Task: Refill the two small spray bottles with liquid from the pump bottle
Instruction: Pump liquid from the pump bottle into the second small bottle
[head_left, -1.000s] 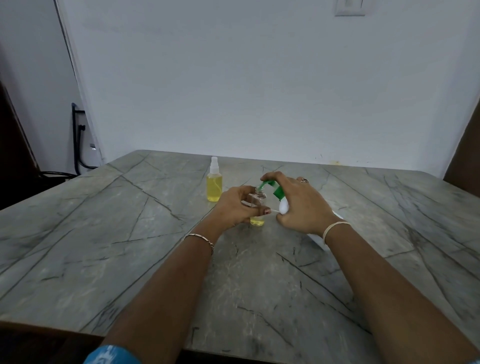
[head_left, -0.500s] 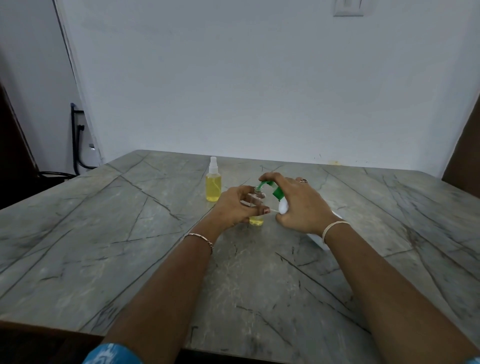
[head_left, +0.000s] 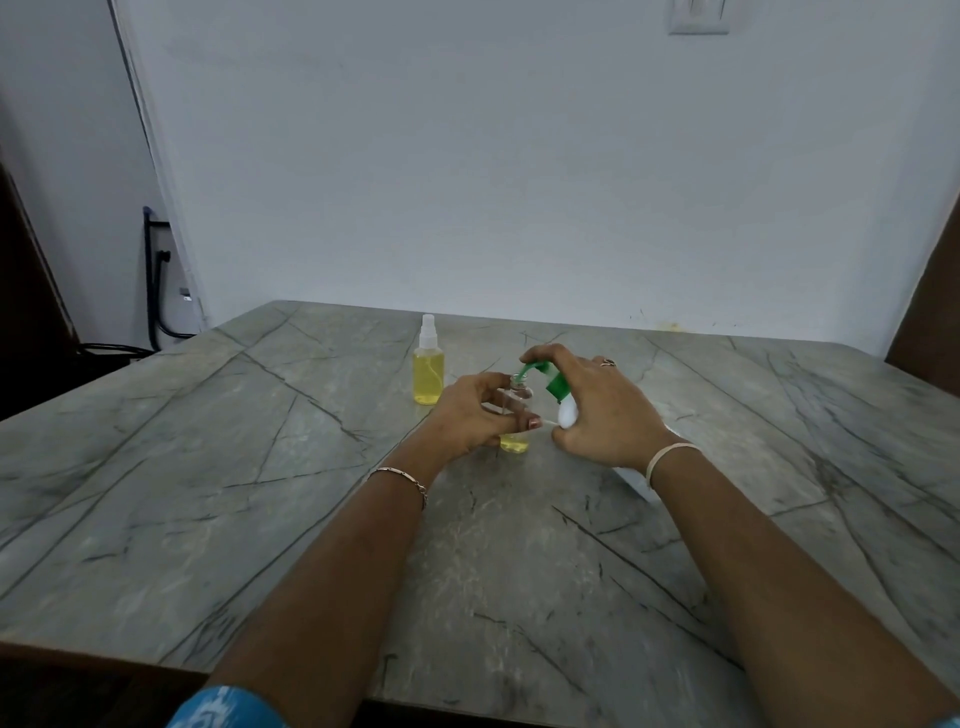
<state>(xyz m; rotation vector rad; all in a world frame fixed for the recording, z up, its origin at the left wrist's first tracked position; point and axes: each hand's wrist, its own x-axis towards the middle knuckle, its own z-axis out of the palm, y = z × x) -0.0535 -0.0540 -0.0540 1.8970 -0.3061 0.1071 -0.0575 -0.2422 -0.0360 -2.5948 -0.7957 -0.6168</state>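
1. Change vs the two earlier frames: almost none. Both hands, both bottles, same spots on the table (head_left: 208, 493). Any rise in liquid level too small to tell.
2. Left hand (head_left: 470, 415) is wrapped round the open spray bottle (head_left: 515, 410), fingers closed on its clear body. The bottle stands upright on the table, cap off, neck bare. A thin white piece, prob. the sprayer's dip tube, sticks out beside the fingertips; the sprayer head itself can't be made out.
3. Right hand (head_left: 597, 410) is closed on the pump bottle (head_left: 566, 413), a white body tilted toward the open neck. Index finger lies curled over the green pump head (head_left: 543, 375); the nozzle tip sits right at the mouth of the small bottle. Whether the finger is pressing down at this instant: can't tell.
4. Fill level: yellow liquid shows only at the base of the held bottle, below the left fingers; upper part looks clear. Judged well short of full.
5. Second spray bottle (head_left: 429, 371) stands apart, behind and left of the hands, sprayer on, yellow nearly up to the shoulder. Looks done, or at least untouched now.
6. Meaning for task: the steady pose reads as mid-pumping, repeated strokes into bottle no. 2. Many strokes likely left, then recapping.
7. Risk: narrow neck, so a small nozzle slip would put liquid on the fingers or the table. Tilted pump bottle may also draw air.
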